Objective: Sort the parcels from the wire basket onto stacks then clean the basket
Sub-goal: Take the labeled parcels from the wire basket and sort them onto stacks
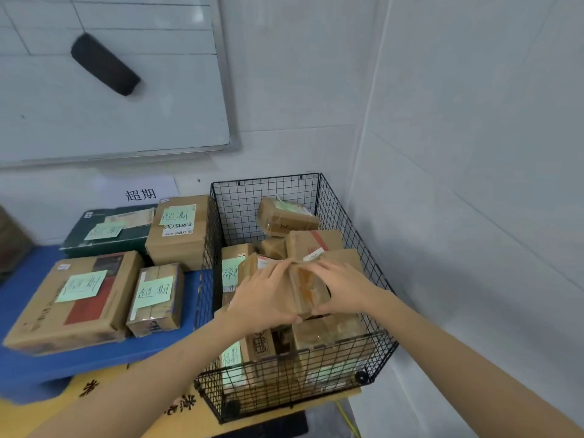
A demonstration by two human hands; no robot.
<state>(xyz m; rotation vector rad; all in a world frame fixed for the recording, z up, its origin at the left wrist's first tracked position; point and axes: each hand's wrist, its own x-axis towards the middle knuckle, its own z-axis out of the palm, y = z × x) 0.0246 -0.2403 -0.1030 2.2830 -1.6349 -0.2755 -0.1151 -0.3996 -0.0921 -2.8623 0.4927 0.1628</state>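
Sorting partly done: four parcels out, the basket still well filled

The left hand (265, 295) and right hand (343, 289) grip one small brown parcel (305, 289) between them, fingers curled round its ends, just above the heap in the wire basket (265, 180). Four sorted parcels (104, 314) lie on the blue surface (28, 279) beside it, each bearing a green note (82, 286) reading 超期, as the wall sign (142, 194) does. Many remain inside; one basket note (230, 273) begins 破. Cleaning, I judge, is not yet begun
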